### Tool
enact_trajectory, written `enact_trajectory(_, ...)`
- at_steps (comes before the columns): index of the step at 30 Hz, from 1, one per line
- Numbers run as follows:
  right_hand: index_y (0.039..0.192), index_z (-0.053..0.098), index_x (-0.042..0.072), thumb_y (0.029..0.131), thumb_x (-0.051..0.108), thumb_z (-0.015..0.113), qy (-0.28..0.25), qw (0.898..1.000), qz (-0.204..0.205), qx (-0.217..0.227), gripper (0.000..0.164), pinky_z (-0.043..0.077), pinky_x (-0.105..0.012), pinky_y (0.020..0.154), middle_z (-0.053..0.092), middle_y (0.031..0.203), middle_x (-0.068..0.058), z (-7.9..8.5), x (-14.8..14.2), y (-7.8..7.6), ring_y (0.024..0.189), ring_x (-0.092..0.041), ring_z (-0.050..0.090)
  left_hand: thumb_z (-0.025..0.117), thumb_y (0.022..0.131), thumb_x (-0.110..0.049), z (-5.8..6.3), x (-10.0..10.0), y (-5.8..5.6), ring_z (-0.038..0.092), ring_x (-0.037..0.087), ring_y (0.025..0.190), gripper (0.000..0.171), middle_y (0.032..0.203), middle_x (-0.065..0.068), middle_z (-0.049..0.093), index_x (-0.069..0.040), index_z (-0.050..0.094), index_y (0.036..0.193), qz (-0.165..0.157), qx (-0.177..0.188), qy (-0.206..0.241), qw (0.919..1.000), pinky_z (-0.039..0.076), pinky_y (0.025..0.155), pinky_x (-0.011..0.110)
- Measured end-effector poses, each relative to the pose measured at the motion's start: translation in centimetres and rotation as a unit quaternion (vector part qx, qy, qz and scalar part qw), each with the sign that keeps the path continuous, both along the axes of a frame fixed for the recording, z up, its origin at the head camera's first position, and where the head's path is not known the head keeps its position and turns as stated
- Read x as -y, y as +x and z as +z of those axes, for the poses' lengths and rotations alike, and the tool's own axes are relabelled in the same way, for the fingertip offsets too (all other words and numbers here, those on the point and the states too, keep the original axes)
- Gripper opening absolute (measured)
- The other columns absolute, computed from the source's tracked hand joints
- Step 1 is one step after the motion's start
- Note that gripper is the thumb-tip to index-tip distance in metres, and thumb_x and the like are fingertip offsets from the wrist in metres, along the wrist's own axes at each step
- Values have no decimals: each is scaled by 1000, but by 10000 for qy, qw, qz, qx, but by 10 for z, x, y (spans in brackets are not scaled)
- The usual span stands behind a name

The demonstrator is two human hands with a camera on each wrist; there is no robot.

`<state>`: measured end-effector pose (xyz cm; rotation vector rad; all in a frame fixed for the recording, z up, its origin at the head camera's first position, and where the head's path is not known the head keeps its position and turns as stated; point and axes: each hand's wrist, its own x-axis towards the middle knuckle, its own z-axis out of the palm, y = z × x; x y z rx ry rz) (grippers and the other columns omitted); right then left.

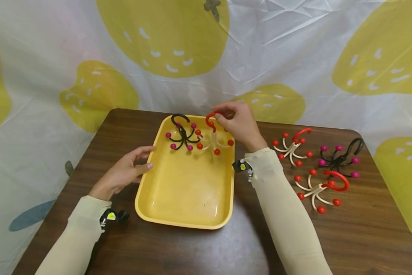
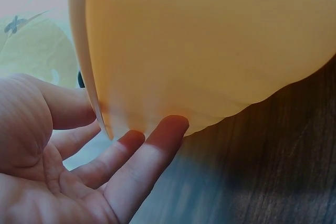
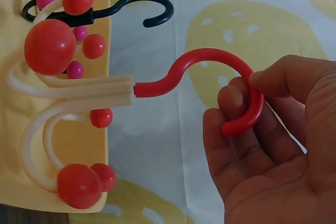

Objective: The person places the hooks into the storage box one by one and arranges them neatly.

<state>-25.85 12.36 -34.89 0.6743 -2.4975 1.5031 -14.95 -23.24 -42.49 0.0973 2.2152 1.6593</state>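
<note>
My right hand (image 1: 239, 123) pinches the red hook of a white claw-shaped hanger (image 3: 118, 88) between thumb and fingers. Its curved prongs, tipped with red balls, hang over the far right part of the yellow tray (image 1: 185, 191). Whether they touch the tray floor I cannot tell. Beside it in the tray stands a black claw-shaped hanger (image 1: 183, 135) with magenta balls, hook upward. On the tray's left rim is my left hand (image 1: 123, 170); in the left wrist view its thumb lies at the rim and its fingers (image 2: 168, 129) against the outer wall.
To the right of the tray, on the brown table (image 1: 123, 244), lie two red-and-white hangers (image 1: 291, 149) and a second black hanger (image 1: 337, 162) with magenta balls. A white curtain (image 1: 261, 42) with yellow fruit prints hangs behind the table's far edge.
</note>
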Motion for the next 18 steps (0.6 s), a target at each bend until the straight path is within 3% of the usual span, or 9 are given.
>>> enact_trajectory(9, 116, 80, 4, 98, 9, 73, 166, 9996, 153, 161, 21, 59, -21, 75, 81, 111, -13, -6, 5, -3, 91, -26, 77, 60, 108, -10, -2, 0, 2, 72, 34, 111, 60, 153, 27, 42, -15, 37, 164, -3, 62, 73, 10000, 66, 83, 50)
enact_trajectory(18, 115, 80, 3, 97, 6, 73, 112, 9995, 258, 150, 20, 59, -21, 73, 81, 109, -15, -12, 9, -6, 89, -26, 77, 59, 108, -10, -1, -2, 1, 72, 34, 110, 60, 153, 27, 43, -15, 37, 163, 2, 63, 34, 10000, 66, 83, 50)
